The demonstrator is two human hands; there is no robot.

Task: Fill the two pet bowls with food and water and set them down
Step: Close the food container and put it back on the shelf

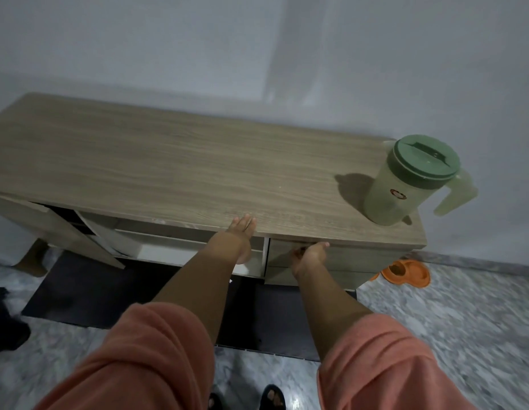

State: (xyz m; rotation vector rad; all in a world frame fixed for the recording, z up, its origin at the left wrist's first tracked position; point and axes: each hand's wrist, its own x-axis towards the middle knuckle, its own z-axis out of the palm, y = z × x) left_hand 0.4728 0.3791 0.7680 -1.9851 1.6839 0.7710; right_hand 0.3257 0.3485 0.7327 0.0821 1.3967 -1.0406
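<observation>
1. Nearest to me are my two orange sleeves (133, 359), pushed up my forearms, and below them my toes in dark sandals (273, 396) on the grey marbled floor (452, 335).
2. A dark mat (109, 291) lies on the floor in front of the cabinet (174, 161).
3. My left hand (241, 235) rests on the near edge of the wooden cabinet top, fingers straight and flat on the wood, holding nothing.
4. My right hand (310, 255) is just right of it, fingers curled up under the top edge of the right-hand cabinet door (340, 261), gripping it.
5. At the left end another cabinet door (59, 229) stands swung open, showing pale shelves inside.
6. The orange pet bowls (408, 272) sit on the floor at the right end of the cabinet, partly hidden behind it; one holds something brown.
7. On the cabinet top, at the far right, the pale green pitcher (405, 190) stands upright with its darker green lid on and its handle pointing right.
8. Behind everything is a plain pale wall (257, 54).
</observation>
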